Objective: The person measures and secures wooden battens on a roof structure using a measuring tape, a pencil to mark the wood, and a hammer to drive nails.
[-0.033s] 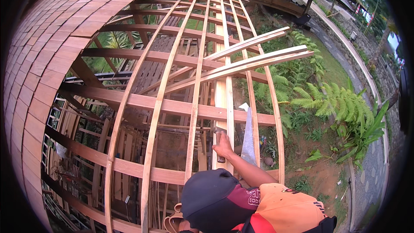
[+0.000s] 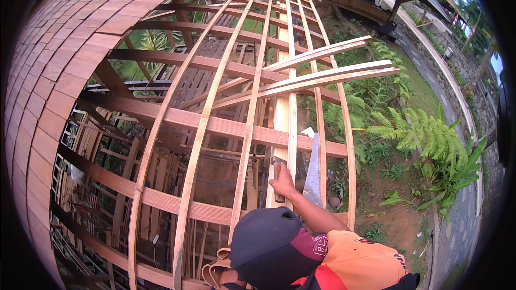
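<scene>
Neither of my hands comes into the head view. A co-worker in a dark cap [image 2: 263, 247] and an orange shirt [image 2: 363, 260] is low in the picture, seen from above. That person's outstretched hand [image 2: 282, 183] grips a hammer [image 2: 277, 162]. The hammer lies along a pale wooden board [image 2: 280, 121], its head pointing away from the co-worker. A handsaw [image 2: 313, 174] rests just right of the hand, its broad blade against the battens. The co-worker's other hand is hidden.
Long battens [image 2: 196, 169] cross reddish rafters [image 2: 177, 208], with open gaps between them. Loose pale strips [image 2: 333, 78] lie slantwise over the frame. A shingled roof [image 2: 70, 70] rises at left. Ferns [image 2: 416, 129] grow below at right. A tan looped thing [image 2: 214, 268] sits beside the cap.
The whole view has shifted slightly, so the frame appears farther right. The co-worker's hand sits a little lower on the hammer, and more of the hammer's head shows.
</scene>
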Available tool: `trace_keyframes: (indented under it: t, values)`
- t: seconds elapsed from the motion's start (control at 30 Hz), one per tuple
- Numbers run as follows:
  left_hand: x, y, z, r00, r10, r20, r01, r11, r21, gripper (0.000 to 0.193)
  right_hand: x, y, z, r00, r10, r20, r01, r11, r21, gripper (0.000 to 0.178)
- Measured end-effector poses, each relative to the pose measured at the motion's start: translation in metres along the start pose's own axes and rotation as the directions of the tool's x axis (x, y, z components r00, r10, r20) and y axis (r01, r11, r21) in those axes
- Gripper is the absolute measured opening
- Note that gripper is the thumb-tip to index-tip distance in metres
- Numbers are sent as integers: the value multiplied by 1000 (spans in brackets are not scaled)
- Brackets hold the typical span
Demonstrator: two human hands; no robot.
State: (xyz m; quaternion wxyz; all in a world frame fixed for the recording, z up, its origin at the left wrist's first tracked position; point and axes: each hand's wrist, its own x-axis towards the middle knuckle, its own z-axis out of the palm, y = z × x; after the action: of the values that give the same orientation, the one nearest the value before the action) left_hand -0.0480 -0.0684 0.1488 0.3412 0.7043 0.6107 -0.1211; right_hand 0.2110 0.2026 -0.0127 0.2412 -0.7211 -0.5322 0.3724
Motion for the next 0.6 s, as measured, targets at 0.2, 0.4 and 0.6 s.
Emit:
trace_keyframes:
  t: [0.2, 0.4, 0.6]
  values:
    - [26, -10, 39, 978, 196, 74, -199, 979, 46, 26, -49, 79, -10, 1000, 21, 9, -23, 908, 419, 90]
    - [14, -4, 16, 985, 164, -61, -172, 972, -162, 31, -58, 85, -34, 969, -155, 191, -28, 703, 710, 83]
    - [11, 4, 42, 945, 197, -260, -244, 956, -161, 22, -61, 25, -58, 948, -203, 246, 27, 819, 573, 86]
